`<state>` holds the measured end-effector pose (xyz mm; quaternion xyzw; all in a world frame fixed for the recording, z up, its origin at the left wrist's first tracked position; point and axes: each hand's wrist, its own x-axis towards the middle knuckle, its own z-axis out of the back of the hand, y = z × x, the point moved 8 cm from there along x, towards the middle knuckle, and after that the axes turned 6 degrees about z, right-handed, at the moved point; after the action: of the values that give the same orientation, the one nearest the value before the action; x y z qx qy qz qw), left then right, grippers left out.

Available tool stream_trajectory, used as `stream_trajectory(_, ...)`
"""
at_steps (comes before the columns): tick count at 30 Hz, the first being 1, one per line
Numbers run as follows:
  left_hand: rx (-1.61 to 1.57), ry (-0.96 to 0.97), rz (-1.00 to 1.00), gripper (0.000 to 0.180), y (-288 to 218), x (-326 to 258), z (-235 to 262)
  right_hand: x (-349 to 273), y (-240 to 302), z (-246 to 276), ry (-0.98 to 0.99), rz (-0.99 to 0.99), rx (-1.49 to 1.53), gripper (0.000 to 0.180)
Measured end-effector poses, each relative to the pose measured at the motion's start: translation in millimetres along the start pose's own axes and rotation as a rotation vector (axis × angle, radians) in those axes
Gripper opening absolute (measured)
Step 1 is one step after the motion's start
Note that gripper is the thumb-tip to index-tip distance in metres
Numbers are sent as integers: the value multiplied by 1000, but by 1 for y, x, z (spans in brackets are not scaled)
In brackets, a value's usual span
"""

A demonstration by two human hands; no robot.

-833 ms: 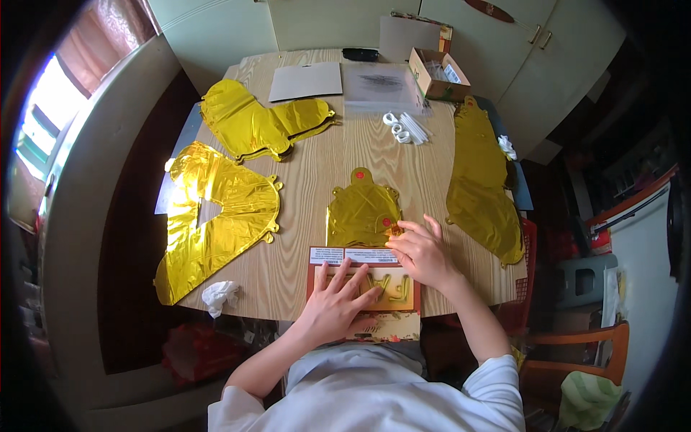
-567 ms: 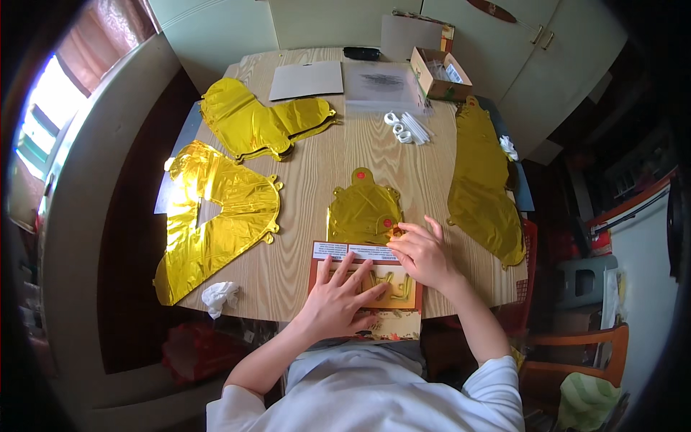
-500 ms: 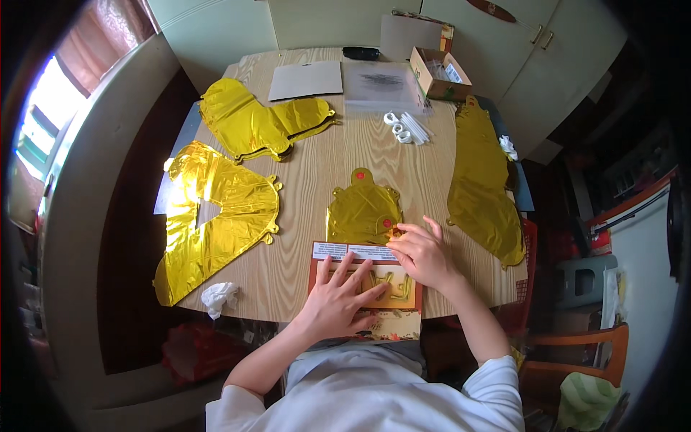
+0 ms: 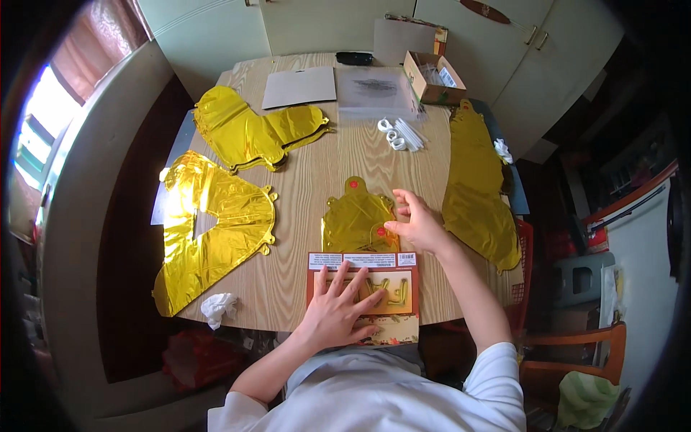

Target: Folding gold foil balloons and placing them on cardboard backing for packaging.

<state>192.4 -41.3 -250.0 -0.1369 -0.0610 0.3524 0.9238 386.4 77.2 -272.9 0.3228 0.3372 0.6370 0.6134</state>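
Note:
My left hand [image 4: 337, 306] lies flat, fingers spread, on a printed cardboard sheet [image 4: 399, 324] with pictures of gold letter balloons. The sheet juts over the table's near edge. Just beyond it, a folded gold foil balloon [image 4: 356, 219] with red dots on its tabs lies flat, its near end meeting or tucked under the card; I cannot tell which. My right hand [image 4: 421, 225] is over the balloon's right edge, thumb and fingers apart, nothing visible between them. The thumb tip is by the lower red dot; whether it touches is unclear.
Flat gold foil balloons lie at left [image 4: 216, 241], far left [image 4: 248, 129] and right [image 4: 479, 183]. Behind the middle are white ribbon rolls with straws [image 4: 403, 135], a grey card [image 4: 300, 88], a clear bag [image 4: 378, 90] and an open box [image 4: 435, 79]. A crumpled tissue [image 4: 218, 309] sits near left.
My right hand has lifted away from the balloon's lower right corner and moved farther forward, its fingers opening. The left hand stays spread on the card. The whole view has shifted slightly.

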Motion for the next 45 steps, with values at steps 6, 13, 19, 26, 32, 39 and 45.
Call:
stream_trajectory(6, -1, 36, 16, 69, 2, 1, -4, 15, -19, -16, 82, -65, 118, 68)
stream_trajectory(13, 10, 73, 30, 69, 2, 1, -5, 22, -30, -29, 251, -78, 321, 59)
stream_trajectory(19, -21, 88, 38, 70, 2, 4, -3, 22, -41, -28, 340, -77, 84, 30)
stream_trajectory(26, -44, 79, 118, 74, 3, 6, -8, 17, -29, -28, 363, -133, 134, 20)
stream_trajectory(32, -68, 88, 143, 74, 4, 8, -9, 16, -36, -27, 336, -97, 146, 24)
stream_trajectory(39, -63, 88, 127, 74, 5, 10, -10, 14, -29, -24, 316, -67, 205, 25)
stream_trajectory(45, -53, 85, 110, 75, 5, 10, -8, 11, -28, -23, 281, -52, 182, 21)
